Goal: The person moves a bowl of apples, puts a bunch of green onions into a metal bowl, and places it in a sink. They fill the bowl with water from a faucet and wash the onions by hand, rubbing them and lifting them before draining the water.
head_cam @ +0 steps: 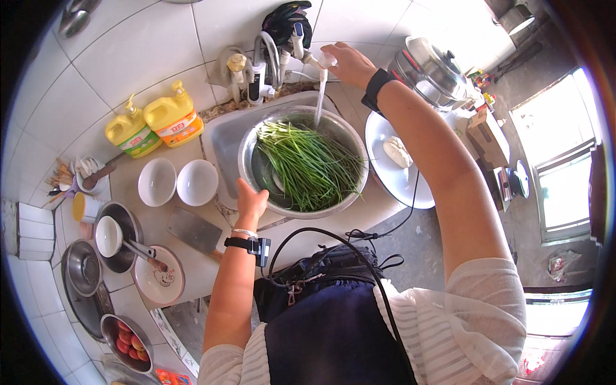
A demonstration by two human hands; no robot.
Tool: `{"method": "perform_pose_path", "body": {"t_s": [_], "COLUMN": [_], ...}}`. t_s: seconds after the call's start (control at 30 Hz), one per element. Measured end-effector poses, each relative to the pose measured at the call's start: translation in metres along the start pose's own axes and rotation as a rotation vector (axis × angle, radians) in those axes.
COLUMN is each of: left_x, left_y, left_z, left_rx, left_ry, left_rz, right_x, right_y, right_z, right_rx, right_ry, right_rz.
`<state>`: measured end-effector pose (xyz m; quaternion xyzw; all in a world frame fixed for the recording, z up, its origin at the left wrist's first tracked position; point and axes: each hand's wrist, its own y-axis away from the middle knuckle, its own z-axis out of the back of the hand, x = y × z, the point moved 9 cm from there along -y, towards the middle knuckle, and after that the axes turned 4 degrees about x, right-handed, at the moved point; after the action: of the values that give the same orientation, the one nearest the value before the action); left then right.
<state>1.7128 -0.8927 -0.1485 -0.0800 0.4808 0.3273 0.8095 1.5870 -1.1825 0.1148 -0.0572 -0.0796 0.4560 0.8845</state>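
A bundle of garlic chives (310, 166) lies in a wide stainless steel basin (360, 144), which rests over the metal sink (221, 139). Water runs from the white tap (324, 76) into the basin's far side. My right hand (352, 63) grips the pale knob on top of that tap. On the near left, my left hand (252, 201) holds the basin's rim, its far fingers partly hidden. Beneath the chive leaves a pale rounded thing shows in the water, too covered to name.
Two white bowls (197, 183) and a cleaver (195, 231) lie left of the sink. Yellow detergent jugs (173, 118) stand against the tiles. To the right, a large basin (421, 192) holds dough (397, 152), near a steel steamer (428, 72). A black cable (332, 230) loops before me.
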Motion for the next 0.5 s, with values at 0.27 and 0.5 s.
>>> {"method": "perform_pose_path", "body": {"t_s": [0.27, 0.5], "left_x": [-0.007, 0.002], "left_y": [0.005, -0.002], "left_z": [0.003, 0.003], "left_rx": [0.069, -0.051], "left_ry": [0.033, -0.035], "left_rz": [0.11, -0.051], "right_x": [0.006, 0.015], "right_y": [0.0, -0.004], "right_z": [0.006, 0.01], "right_rx": [-0.018, -0.028], "right_ry": [-0.029, -0.009], "right_rz": [0.027, 0.083]}}
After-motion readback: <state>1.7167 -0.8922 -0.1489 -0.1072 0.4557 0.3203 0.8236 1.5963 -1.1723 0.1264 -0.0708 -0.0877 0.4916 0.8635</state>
